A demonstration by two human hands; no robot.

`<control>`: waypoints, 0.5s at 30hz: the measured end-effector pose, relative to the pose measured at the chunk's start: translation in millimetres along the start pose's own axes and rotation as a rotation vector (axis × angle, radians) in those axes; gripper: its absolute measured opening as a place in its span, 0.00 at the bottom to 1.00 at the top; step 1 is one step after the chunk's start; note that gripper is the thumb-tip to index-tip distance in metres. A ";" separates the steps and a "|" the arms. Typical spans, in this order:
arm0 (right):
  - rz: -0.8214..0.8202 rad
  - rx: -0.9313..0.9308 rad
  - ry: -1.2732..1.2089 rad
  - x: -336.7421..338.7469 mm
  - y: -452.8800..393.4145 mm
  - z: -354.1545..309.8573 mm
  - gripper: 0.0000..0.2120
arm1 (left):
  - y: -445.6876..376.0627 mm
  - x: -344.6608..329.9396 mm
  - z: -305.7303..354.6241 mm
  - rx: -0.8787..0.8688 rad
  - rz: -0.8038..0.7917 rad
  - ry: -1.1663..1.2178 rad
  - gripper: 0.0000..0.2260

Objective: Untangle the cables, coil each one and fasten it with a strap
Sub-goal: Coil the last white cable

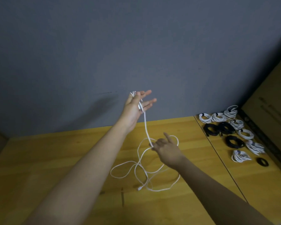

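Observation:
A long white cable (pixel 146 127) runs from my raised left hand (pixel 135 106) down to loose loops on the wooden table (pixel 71 159). A few turns of it are wound round my left hand, whose fingers are spread straight with the palm up. Lower and to the right, my right hand (pixel 165 147) pinches the same cable just above the loops, its index finger pointing away. The cable's plug end (pixel 139 188) lies on the table near the loops' front.
At the right of the table lie several coiled and strapped white cables (pixel 234 129) and black cables (pixel 221 129), plus a small black roll (pixel 262 161). A grey wall stands behind the table. A cardboard box (pixel 274 103) stands at the far right.

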State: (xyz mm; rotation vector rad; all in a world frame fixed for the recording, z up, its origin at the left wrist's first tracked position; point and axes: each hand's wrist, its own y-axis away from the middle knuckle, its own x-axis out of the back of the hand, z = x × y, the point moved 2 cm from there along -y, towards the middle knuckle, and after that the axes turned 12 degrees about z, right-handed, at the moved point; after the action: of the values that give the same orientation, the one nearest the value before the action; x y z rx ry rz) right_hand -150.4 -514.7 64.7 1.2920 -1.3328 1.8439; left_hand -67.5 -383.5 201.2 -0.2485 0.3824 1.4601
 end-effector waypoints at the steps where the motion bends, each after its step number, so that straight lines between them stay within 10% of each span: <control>1: -0.029 0.071 0.024 0.9 -1.4 -7.5 0.19 | -4.1 -4.3 -6.6 -0.017 0.013 -0.068 0.09; 8: 0.454 0.179 -0.023 33.3 -8.0 11.1 0.12 | -8.2 32.9 -43.8 -0.356 -0.290 -1.510 0.11; 15: 0.248 -0.176 -0.091 51.3 -33.6 51.8 0.32 | 30.1 38.2 -32.4 -0.371 -0.411 -1.605 0.14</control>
State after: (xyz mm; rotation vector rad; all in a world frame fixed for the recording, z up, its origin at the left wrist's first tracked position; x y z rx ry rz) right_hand -123.4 -555.4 128.4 1.1743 -1.7292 1.7957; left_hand -98.1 -358.1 158.4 0.5451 -1.1723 0.9216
